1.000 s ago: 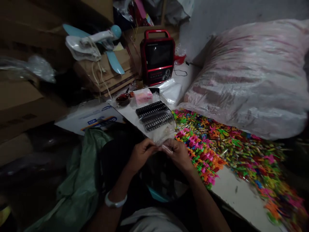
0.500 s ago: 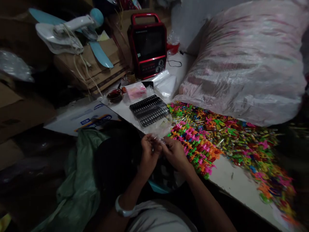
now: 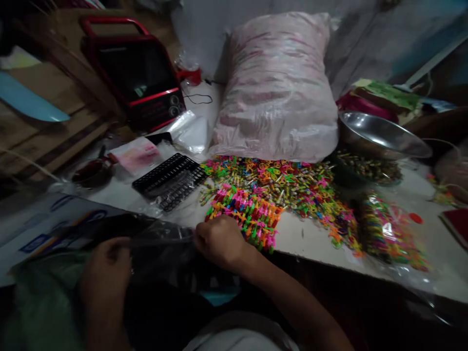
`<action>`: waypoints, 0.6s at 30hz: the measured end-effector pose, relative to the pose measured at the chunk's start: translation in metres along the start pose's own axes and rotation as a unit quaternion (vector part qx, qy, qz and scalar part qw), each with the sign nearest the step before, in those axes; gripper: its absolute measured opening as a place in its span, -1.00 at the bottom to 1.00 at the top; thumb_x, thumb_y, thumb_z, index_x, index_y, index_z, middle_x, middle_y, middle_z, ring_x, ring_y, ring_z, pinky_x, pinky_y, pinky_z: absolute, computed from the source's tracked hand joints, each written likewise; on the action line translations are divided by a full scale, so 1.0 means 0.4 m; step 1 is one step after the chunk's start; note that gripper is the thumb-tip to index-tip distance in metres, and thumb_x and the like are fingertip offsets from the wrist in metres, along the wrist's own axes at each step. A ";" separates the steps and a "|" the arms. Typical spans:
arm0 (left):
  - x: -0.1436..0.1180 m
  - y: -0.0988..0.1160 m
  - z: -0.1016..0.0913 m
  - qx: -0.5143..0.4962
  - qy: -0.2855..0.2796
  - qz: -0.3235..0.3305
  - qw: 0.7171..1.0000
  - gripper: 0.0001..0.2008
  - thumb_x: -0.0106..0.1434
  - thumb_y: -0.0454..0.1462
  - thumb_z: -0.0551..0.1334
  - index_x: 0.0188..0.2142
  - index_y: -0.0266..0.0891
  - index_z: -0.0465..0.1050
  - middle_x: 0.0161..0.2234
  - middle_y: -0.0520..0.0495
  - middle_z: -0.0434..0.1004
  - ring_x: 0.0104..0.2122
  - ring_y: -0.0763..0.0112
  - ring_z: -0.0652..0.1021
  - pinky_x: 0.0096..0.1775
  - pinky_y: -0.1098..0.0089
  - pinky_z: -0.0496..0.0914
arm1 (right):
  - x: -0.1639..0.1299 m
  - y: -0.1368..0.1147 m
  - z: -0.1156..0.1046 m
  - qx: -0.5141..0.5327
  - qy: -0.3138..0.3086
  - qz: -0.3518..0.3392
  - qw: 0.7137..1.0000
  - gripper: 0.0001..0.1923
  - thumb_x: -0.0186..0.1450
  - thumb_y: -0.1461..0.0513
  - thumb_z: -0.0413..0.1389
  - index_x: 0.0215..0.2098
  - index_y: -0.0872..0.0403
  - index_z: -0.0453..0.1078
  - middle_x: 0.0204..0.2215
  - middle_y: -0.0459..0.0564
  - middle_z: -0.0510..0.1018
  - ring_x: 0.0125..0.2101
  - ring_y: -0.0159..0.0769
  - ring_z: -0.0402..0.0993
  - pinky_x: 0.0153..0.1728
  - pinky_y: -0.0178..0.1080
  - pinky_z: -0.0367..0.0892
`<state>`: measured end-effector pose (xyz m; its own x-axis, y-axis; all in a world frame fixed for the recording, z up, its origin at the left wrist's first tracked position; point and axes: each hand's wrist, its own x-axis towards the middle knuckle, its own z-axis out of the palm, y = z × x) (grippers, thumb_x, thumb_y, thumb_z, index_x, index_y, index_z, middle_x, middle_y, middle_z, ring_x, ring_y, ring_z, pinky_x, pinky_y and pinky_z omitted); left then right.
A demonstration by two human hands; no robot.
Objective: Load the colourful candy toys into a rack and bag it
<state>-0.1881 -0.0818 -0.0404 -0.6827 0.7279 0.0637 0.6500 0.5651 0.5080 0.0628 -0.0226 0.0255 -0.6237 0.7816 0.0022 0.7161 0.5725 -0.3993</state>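
Observation:
A clear plastic bag (image 3: 161, 243) is stretched between my two hands, low over my lap at the table's front edge. My left hand (image 3: 107, 268), smeared by motion, grips its left side. The right hand (image 3: 221, 241) is closed in a fist on the bag's other side. Just beyond that fist, small bright plastic pieces (image 3: 252, 214) in pink, green and orange lie in rows. Behind them spreads a loose heap of similar pieces (image 3: 292, 180) mixed with small yellowish wrapped items. A black slotted rack (image 3: 170, 178) with clear film on it lies to the left.
A large stuffed whitish sack (image 3: 278, 87) stands behind the heap. On the right are a metal bowl (image 3: 383, 134) and a filled clear bag of colourful pieces (image 3: 391, 229). A red-framed screen device (image 3: 135, 73), clear bags (image 3: 190, 131) and a cardboard box (image 3: 47, 107) stand left.
My hands have moved apart, drawing the clear bag out wide between them; before, they were together on crumpled plastic. The view has turned right, bringing in the bowl and filled bag.

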 end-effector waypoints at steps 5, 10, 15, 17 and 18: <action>-0.120 0.076 0.020 -0.142 0.066 0.048 0.987 -0.74 0.30 -0.14 0.07 -0.13 -0.18 0.41 -0.27 -0.06 0.53 -0.30 0.29 0.54 -0.22 0.32 0.40 | -0.003 0.006 0.032 -0.088 0.113 0.044 0.989 -0.69 0.32 0.33 -0.02 0.00 0.16 0.38 -0.14 0.21 0.50 -0.14 -0.12 0.41 -0.14 -0.13 0.32; -0.200 0.184 0.031 -0.191 0.091 0.172 0.962 -0.82 0.36 -0.22 0.07 -0.15 -0.17 0.41 -0.26 -0.05 0.56 -0.29 0.38 0.56 -0.23 0.43 0.39 | -0.014 -0.005 -0.032 -0.104 0.249 -0.013 0.963 -0.36 0.32 0.32 -0.05 0.35 0.02 -0.06 0.21 0.26 0.17 0.16 0.07 0.14 0.04 0.10 0.23; -0.208 0.182 0.031 -0.176 0.114 0.302 0.930 -0.90 0.32 -0.26 0.16 -0.22 -0.16 0.43 -0.37 -0.01 0.58 -0.40 0.43 0.55 -0.29 0.46 0.37 | 0.034 0.050 -0.074 -0.190 0.187 0.010 0.964 -0.50 0.34 0.30 -0.09 0.26 0.10 0.10 -0.13 0.25 0.45 -0.18 -0.02 0.40 -0.25 -0.10 0.31; -0.175 0.174 0.050 -0.149 0.109 0.322 0.929 -0.91 0.28 -0.24 0.22 -0.24 -0.17 0.46 -0.39 -0.02 0.57 -0.42 0.41 0.53 -0.29 0.44 0.35 | 0.081 0.095 -0.077 -0.212 0.140 0.038 0.967 -0.58 0.37 0.29 -0.14 0.18 0.14 0.19 -0.27 0.18 0.49 -0.39 -0.16 0.41 -0.44 -0.22 0.21; -0.151 0.174 0.062 -0.133 0.104 0.312 0.935 -0.90 0.27 -0.23 0.22 -0.25 -0.17 0.48 -0.39 -0.04 0.56 -0.42 0.40 0.52 -0.29 0.43 0.33 | 0.107 0.120 -0.080 -0.217 0.118 0.047 0.968 -0.62 0.38 0.29 -0.16 0.13 0.15 0.23 -0.30 0.16 0.50 -0.44 -0.20 0.40 -0.49 -0.25 0.15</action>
<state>-0.0933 -0.0767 -0.0301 -0.2660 0.7766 0.5711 0.8562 -0.0818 0.5101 0.0803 0.0462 0.0358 -0.4982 0.8403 0.2139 0.8618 0.5070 0.0156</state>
